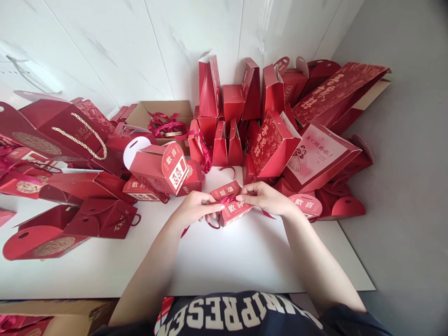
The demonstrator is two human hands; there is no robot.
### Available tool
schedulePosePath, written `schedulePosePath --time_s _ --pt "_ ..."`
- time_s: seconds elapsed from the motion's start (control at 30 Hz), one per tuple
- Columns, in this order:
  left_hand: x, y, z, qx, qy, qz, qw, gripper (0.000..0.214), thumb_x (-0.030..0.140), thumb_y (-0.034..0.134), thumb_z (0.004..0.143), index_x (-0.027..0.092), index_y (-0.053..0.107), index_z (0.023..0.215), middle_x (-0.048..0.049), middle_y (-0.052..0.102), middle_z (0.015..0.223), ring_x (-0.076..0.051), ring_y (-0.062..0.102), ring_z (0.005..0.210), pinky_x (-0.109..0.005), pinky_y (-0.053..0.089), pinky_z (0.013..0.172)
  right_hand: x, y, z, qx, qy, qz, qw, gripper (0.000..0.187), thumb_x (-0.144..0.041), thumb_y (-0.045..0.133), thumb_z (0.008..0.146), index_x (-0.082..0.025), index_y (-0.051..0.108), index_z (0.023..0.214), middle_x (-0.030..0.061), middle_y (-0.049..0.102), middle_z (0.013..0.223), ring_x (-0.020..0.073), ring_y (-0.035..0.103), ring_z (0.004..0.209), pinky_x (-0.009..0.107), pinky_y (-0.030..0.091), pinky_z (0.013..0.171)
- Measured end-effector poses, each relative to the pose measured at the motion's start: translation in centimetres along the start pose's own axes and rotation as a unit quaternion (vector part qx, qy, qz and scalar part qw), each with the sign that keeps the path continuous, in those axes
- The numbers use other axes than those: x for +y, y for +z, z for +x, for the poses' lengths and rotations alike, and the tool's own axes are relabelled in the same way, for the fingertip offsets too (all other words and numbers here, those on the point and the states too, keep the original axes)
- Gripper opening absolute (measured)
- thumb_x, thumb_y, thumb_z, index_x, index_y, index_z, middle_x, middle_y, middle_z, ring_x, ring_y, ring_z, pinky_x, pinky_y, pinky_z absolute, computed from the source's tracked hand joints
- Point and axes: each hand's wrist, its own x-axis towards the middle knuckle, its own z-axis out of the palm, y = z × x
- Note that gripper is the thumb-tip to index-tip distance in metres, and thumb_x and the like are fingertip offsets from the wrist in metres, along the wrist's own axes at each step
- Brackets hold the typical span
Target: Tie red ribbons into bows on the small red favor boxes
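Observation:
A small red gift box (234,215) with gold lettering stands on the white table in front of me. A dark red ribbon (229,199) lies across its top, with loose ends hanging on either side. My left hand (200,205) pinches the ribbon at the box's left, the lower fingers curled beside the box. From the right, my right hand (259,198) pinches the ribbon between thumb and index finger near the top. The exact form of the ribbon under my fingertips is partly hidden.
Red gift boxes crowd the table's left side, including an open-topped box (157,165). A cardboard box (196,112) of ribbons stands behind. More boxes (275,144) are stacked at back right. A grey wall (402,186) bounds the right; a carton (80,312) sits below the front edge.

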Motion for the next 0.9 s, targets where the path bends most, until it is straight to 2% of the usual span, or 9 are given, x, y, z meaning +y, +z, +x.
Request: schedulePosePath --time_s 0.07,0.17,0.27,0.43,0.6,0.73,0.9 --pt "-0.1 0.2 -0.1 -0.017 0.013 -0.015 1.000 0.029 0.043 0.072 0.076 0.015 0.064 0.071 -0.0015 0.066 0.063 -0.010 0.057 0.052 -0.021 0.038 0.049 0.6 0.0 0.2 0.006 -0.015 0.008 1.000 0.042 -0.058 0.065 0.081 -0.018 0.055 0.071 -0.0039 0.046 0.061 0.0100 0.039 0.056 0.026 0.031 0.054" --pt "-0.4 0.3 0.1 -0.037 0.037 -0.044 0.998 0.030 0.039 0.072 0.077 0.016 0.055 0.068 0.0011 0.062 0.061 -0.009 0.056 0.053 -0.021 0.042 0.054 1.3 0.1 0.4 0.022 -0.023 0.037 0.999 0.041 -0.057 0.061 0.085 -0.020 0.051 0.072 -0.0054 0.042 0.058 0.0099 0.036 0.053 0.026 0.030 0.053" --pt "-0.7 0.1 0.4 -0.042 0.056 -0.049 0.996 0.031 0.036 0.071 0.078 0.016 0.050 0.067 0.0028 0.059 0.061 -0.008 0.055 0.054 -0.020 0.040 0.053 1.7 0.2 0.5 0.042 -0.032 0.042 0.998 0.039 -0.055 0.060 0.087 -0.020 0.050 0.073 -0.0050 0.043 0.060 0.0101 0.036 0.054 0.026 0.030 0.054" --pt "-0.9 -0.6 0.6 -0.034 0.073 -0.014 0.997 0.037 0.038 0.071 0.077 0.016 0.046 0.063 0.0050 0.050 0.057 -0.007 0.048 0.054 -0.018 0.036 0.051 1.7 0.2 0.5 0.078 -0.058 -0.010 0.995 0.040 -0.054 0.057 0.088 -0.019 0.050 0.072 -0.0033 0.045 0.064 0.0112 0.040 0.060 0.026 0.032 0.058" --pt "-1.7 -1.0 0.9 -0.055 0.052 -0.022 0.997 0.037 0.039 0.071 0.077 0.016 0.047 0.063 0.0034 0.054 0.057 -0.008 0.050 0.054 -0.020 0.037 0.050 2.6 0.3 0.5 0.107 -0.047 -0.032 0.993 0.040 -0.053 0.056 0.090 -0.019 0.046 0.070 -0.0041 0.042 0.063 0.0103 0.036 0.058 0.025 0.030 0.055" --pt "-2.4 -1.4 1.6 -0.054 0.058 -0.090 0.993 0.033 0.039 0.071 0.079 0.014 0.054 0.064 0.0015 0.057 0.057 -0.008 0.050 0.053 -0.021 0.039 0.053 3.5 0.8 0.9 0.098 -0.031 0.047 0.994 0.040 -0.053 0.059 0.088 -0.020 0.045 0.070 -0.0061 0.039 0.058 0.0089 0.033 0.052 0.025 0.028 0.051" --pt "-2.7 -2.0 1.9 -0.012 0.102 -0.173 0.980 0.033 0.041 0.062 0.087 0.014 0.059 0.068 0.0008 0.058 0.064 -0.008 0.053 0.057 -0.022 0.041 0.058 3.8 1.3 1.1 0.081 -0.028 0.105 0.991 0.037 -0.051 0.061 0.088 -0.020 0.048 0.073 -0.0032 0.053 0.063 0.0109 0.048 0.055 0.026 0.035 0.054"
